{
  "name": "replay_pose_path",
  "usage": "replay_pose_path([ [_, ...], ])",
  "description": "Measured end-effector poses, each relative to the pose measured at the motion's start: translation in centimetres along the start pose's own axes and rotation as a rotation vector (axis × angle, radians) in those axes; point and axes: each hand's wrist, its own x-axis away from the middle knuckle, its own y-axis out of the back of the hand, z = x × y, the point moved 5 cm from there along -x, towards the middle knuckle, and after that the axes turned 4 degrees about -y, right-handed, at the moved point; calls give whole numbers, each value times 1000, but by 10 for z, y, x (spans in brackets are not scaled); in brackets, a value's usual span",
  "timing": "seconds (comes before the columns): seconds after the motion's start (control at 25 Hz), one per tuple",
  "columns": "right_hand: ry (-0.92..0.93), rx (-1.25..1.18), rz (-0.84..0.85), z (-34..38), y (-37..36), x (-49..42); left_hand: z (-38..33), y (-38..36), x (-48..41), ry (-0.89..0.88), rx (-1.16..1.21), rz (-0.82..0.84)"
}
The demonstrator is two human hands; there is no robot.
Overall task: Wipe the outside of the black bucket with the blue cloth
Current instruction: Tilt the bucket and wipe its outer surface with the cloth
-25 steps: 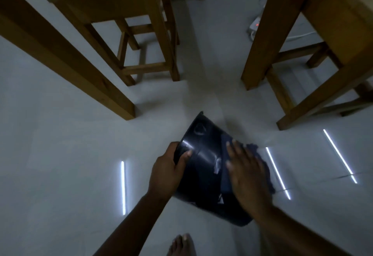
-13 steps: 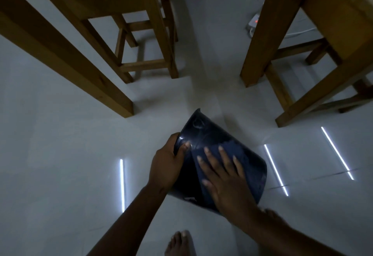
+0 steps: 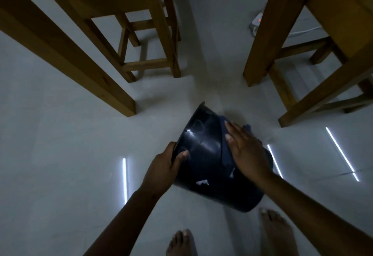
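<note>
The bucket (image 3: 203, 161) looks like glossy, smooth plastic. The stool (image 3: 129, 13) is wood. The floor (image 3: 60, 155) is shiny.

I see open floor (image 3: 50, 165) to the left of the bucket (image 3: 205, 167). Ahead, a bare lane runs between the stool (image 3: 141, 34) and the counter leg (image 3: 268, 34). My feet (image 3: 276, 233) stand close behind the bucket.

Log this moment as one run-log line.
left hand grips bucket rim | right hand presses cloth on bucket side | bucket tilted
</note>
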Motion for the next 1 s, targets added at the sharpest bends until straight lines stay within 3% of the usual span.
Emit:
replay_pose_path([
  [0.12,-69,20,-45,-7,-14,37,-10,3,-5,-5,-98,-125],
  [0.28,244,145,-7,31,-34,63,-21,5,-22,-54,-103,-132],
  [0.4,14,-18,41,-3,-14,12,-17,4,-19,-59,-102,-135],
  [0.48,-126,-41,5,-13,-17,32,-18,2,-16,-54,-131,-141],
  [0.6,204,146,22,34,-33,85,-20,3,-20,-79,-151,-143],
  [0.68,293,155,37,34,-33,60,-23,4,-22,-91,-100,-109],
  [0.84,-87,-169,80,-23,-14,15,-15,6,-11,-48,-90,29],
  [0.92,2,-54,80,-5,-25,48,-11,9,-11,-36,-150,-32],
  [1.0,248,100,63,25,-35,80,-14,6,-18,-72,-175,-81],
])
